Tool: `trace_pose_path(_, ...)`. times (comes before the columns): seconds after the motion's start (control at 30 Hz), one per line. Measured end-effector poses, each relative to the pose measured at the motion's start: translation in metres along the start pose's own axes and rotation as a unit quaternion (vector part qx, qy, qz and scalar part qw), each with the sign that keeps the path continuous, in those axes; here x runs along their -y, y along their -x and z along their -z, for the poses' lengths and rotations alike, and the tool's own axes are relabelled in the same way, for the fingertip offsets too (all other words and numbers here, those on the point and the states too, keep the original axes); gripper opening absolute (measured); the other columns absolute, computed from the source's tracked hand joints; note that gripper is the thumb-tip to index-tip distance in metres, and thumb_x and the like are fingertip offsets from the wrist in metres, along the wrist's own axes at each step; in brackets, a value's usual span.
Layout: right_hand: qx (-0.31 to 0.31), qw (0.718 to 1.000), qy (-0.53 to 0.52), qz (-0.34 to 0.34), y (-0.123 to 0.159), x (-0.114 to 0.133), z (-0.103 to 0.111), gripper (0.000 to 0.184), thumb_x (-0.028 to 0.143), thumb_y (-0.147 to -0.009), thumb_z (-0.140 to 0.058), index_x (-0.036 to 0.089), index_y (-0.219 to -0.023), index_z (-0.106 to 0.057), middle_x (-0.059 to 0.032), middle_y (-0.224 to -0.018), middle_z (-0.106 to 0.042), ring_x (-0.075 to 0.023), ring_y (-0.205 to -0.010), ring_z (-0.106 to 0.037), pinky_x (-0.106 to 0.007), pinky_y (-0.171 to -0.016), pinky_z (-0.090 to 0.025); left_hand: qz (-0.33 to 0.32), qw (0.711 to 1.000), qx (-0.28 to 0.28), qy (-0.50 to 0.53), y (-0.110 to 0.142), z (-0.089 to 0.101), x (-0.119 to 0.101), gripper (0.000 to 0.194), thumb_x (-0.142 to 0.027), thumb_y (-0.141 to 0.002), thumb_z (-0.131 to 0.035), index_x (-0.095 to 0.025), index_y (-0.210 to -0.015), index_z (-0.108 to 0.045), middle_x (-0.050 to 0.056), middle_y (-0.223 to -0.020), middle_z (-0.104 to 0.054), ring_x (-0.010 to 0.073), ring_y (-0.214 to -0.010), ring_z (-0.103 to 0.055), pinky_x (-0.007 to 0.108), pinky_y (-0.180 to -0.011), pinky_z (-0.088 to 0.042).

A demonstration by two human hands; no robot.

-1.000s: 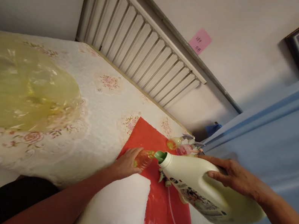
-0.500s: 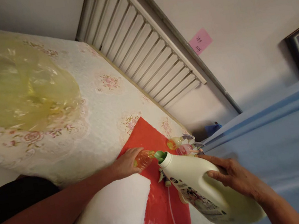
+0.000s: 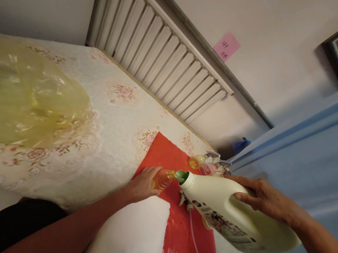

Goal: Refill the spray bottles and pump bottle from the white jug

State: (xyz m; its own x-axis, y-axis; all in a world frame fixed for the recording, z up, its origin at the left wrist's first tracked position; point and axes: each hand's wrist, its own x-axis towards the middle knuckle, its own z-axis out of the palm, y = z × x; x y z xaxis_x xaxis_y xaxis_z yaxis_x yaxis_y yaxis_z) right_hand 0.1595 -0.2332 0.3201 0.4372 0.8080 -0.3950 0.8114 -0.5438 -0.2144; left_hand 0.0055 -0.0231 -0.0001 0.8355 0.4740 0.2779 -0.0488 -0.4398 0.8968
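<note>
My left hand is closed round a small clear bottle with orange liquid, its neck pointing right. Against that neck rests the green spout of a large pale-green detergent jug, tilted toward the bottle. My right hand grips the jug by its handle. Whether liquid is flowing between the two cannot be made out. Below the spout, a detached spray head with its thin tube lies on a red sheet. A white paper towel lies under my left forearm.
Spray bottles with yellow and pink liquid stand behind the jug. A yellow plastic bag covers the left of the flowered tablecloth. A radiator lines the wall, and a blue curtain hangs at right.
</note>
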Motion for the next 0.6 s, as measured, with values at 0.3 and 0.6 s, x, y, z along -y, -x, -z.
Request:
trace_pose_path(0.3,-0.003,1.0,-0.002,-0.003,0.0003,0.0012,0.0003,0.061,0.057,-0.089,-0.06,0.027,-0.142,-0.056,-0.0074,-0.128,-0.07,-0.0339,-0.109,-0.067,-0.043,-0.09,-0.057,0.0,1.0,-0.005,0.004,0.0005,-0.0013,0.0023,0.08,-0.03,-0.069,-0.073,-0.025,-0.143,-0.044,0.01,-0.147,-0.051,0.0334,-0.137,-0.045,0.048,-0.114,-0.038)
trace_pose_path(0.6,-0.017,1.0,0.004,-0.001,-0.0003,0.0029,0.0009,0.063,0.057,-0.086,-0.063,0.027,-0.141,-0.059,-0.0071,-0.119,-0.074,-0.0336,-0.101,-0.07,-0.043,-0.087,-0.058,-0.009,1.0,-0.001,0.016,0.0016,0.0004,0.0017,0.078,-0.034,-0.071,-0.073,-0.025,-0.143,-0.044,0.01,-0.148,-0.051,0.033,-0.137,-0.046,0.047,-0.114,-0.038)
